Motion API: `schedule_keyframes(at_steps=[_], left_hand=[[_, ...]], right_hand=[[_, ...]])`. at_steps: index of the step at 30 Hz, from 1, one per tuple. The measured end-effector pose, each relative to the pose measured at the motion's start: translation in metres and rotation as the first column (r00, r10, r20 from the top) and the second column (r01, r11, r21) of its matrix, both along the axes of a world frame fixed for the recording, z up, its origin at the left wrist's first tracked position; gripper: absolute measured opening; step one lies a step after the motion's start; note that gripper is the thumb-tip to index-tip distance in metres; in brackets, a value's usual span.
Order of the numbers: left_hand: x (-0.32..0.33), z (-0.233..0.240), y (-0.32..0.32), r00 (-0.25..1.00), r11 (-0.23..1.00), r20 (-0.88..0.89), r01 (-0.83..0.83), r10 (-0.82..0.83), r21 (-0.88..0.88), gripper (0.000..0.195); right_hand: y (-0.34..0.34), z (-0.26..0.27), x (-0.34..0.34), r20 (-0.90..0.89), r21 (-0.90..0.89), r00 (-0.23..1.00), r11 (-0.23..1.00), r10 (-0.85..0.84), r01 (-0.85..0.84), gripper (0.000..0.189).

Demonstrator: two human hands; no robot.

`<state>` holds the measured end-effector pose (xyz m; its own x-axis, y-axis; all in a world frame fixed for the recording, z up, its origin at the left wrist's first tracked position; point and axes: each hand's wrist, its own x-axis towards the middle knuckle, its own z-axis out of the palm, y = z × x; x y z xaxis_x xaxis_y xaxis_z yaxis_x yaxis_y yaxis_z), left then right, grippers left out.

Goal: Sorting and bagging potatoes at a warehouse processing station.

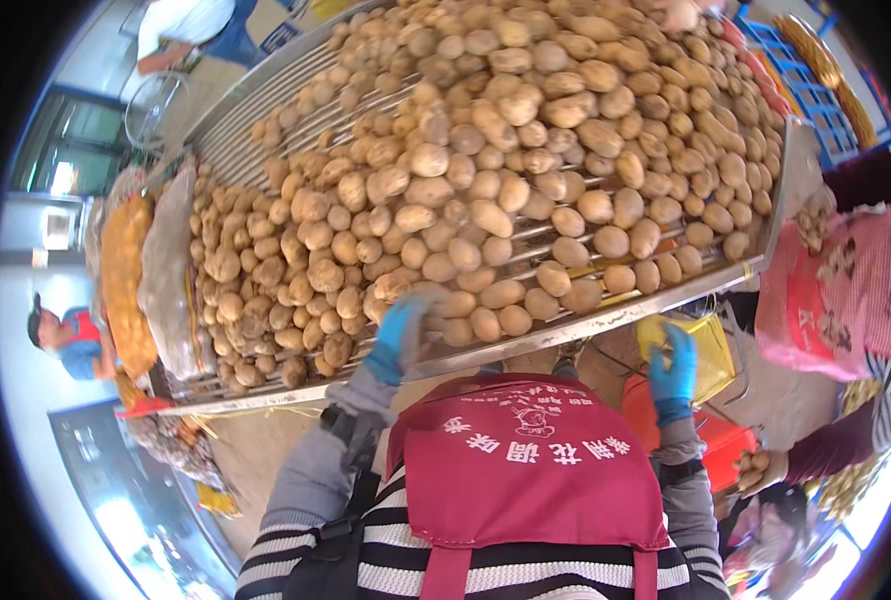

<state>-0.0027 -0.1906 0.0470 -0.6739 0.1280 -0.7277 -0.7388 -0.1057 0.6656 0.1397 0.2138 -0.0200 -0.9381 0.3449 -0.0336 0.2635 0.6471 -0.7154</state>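
A heap of round brown produce, apparently potatoes (430, 191), lies on a slatted metal sorting table (592, 322). My left hand (403, 330), in a blue glove and blurred, reaches over the table's near edge beside the nearest potatoes; whether it grips one cannot be told. My right hand (673, 367), also blue-gloved, hangs in front of the table's edge with its fingers apart and nothing in it. Just behind that hand is a yellow plastic basket (708, 356), with a red plastic container (723, 446) below it.
Full mesh sacks (127, 285) stand at the table's left end. At right, a co-worker's gloved hand (764, 471) holds several potatoes near a pink mesh sack (835, 300). Another person's hand (682, 11) is at the table's far side. Blue crates (798, 82) stand at upper right.
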Motion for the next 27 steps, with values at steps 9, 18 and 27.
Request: schedule_keyframes(at_steps=[9, 18, 27], left_hand=[[0.015, -0.048, -0.116, 0.986, 0.966, -0.119, -0.138, 0.115, -0.218, 0.025], [0.007, -0.06, -0.103, 0.953, 0.886, -0.302, -0.122, -0.021, -0.447, 0.038], [0.008, -0.066, -0.109, 0.919, 0.866, -0.368, -0.065, -0.142, -0.496, 0.036]], right_hand=[[-0.188, 0.041, -0.228, -0.074, 0.467, 0.677, 0.626, 0.732, -0.625, 0.064], [-0.198, 0.033, -0.237, 0.239, 0.46, 0.721, 0.578, 0.651, -0.674, 0.05], [-0.257, 0.059, -0.212, -0.112, 0.365, 0.207, 0.234, 0.972, -0.901, 0.054]])
